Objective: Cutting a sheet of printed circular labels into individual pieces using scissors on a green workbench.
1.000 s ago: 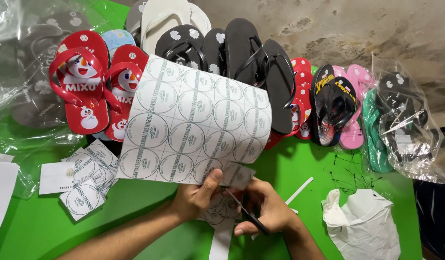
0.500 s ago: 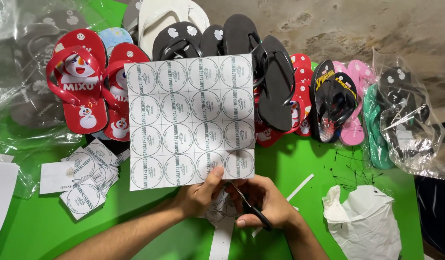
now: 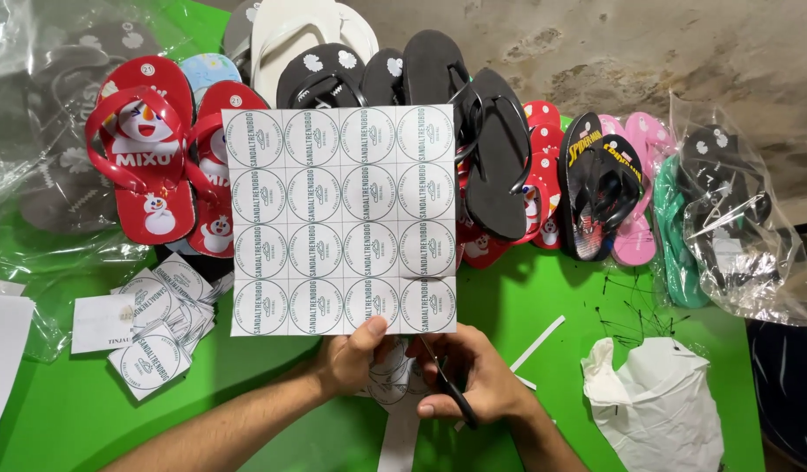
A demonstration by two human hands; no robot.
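A white paper sheet (image 3: 342, 218) printed with a grid of round labels is held upright over the green table (image 3: 71, 411). My left hand (image 3: 351, 354) pinches its bottom edge near the middle. My right hand (image 3: 473, 376) grips black scissors (image 3: 451, 393), blades pointing up toward the sheet's lower right part. A few cut label pieces (image 3: 390, 376) lie under my hands.
A pile of cut square labels (image 3: 159, 323) lies at the left. Flip-flops line the back: red ones (image 3: 159, 166), black ones (image 3: 491, 149), pink ones (image 3: 635, 192). Bagged sandals (image 3: 735, 227) sit at the right, a white bag (image 3: 657, 402) at the lower right, a paper strip (image 3: 539, 341) nearby.
The sheet was curled and tilted; it has straightened and now hangs flat facing me. Both hands stayed at its bottom edge.
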